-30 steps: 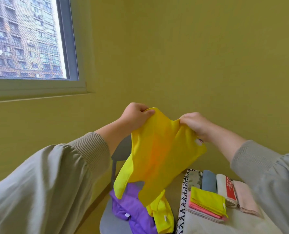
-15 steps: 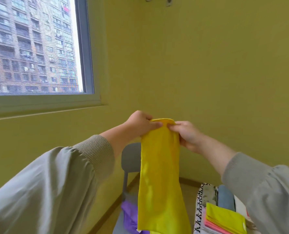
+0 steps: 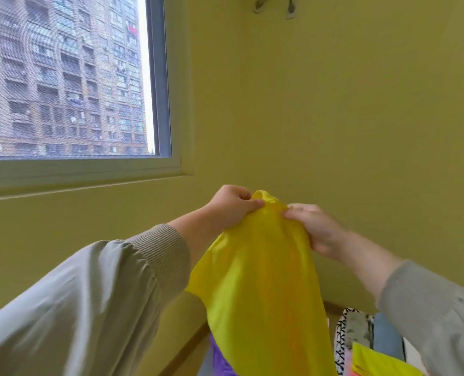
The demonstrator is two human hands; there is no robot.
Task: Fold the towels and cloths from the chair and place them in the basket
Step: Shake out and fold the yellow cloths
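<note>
A yellow cloth [image 3: 263, 289] hangs in the air in front of the wall, held up by its top edge. My left hand [image 3: 232, 206] pinches the top on the left, and my right hand [image 3: 313, 226] pinches it on the right, close together. Below the cloth a strip of purple cloth [image 3: 220, 359] shows at the bottom edge; the chair under it is hidden. The basket [image 3: 342, 337], with a black-and-white patterned rim, sits at the lower right and holds folded cloths, among them a blue one [image 3: 385, 337] and a yellow-green one [image 3: 377, 362].
A yellow-green wall fills the view ahead. A window [image 3: 70, 77] with a grey frame and a sill is at the upper left. Hooks [image 3: 275, 5] hang high on the wall. A wooden baseboard [image 3: 334, 308] runs low by the basket.
The view has tilted upward, hiding the chair. Both hands raised the yellow cloth, drew together at its top, and the cloth now billows wider below them.
</note>
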